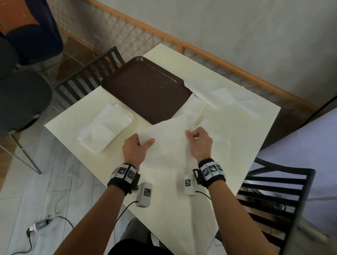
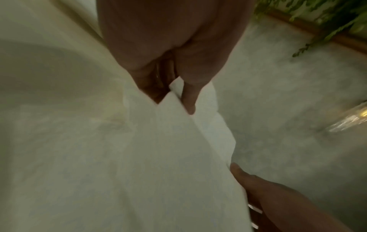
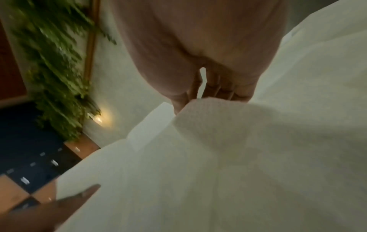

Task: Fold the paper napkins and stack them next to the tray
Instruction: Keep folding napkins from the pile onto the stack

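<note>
A large white paper napkin (image 1: 170,146) hangs lifted above the cream table (image 1: 69,122), held between both hands. My left hand (image 1: 139,146) pinches its left corner, thumb on top. My right hand (image 1: 195,137) pinches the right part of its upper edge. In the left wrist view the left hand (image 2: 178,94) grips the napkin (image 2: 139,157) with the thumb over the sheet. In the right wrist view the right hand (image 3: 190,100) holds a fold of the napkin (image 3: 218,157). A brown tray (image 1: 148,89) lies behind it. A stack of folded napkins (image 1: 105,126) sits left of the tray.
Several unfolded napkins (image 1: 224,97) lie spread to the right of the tray. Black slatted chairs stand at the far left corner (image 1: 88,75) and the near right (image 1: 269,196). A wooden lattice rail (image 1: 159,34) and a wall run behind the table.
</note>
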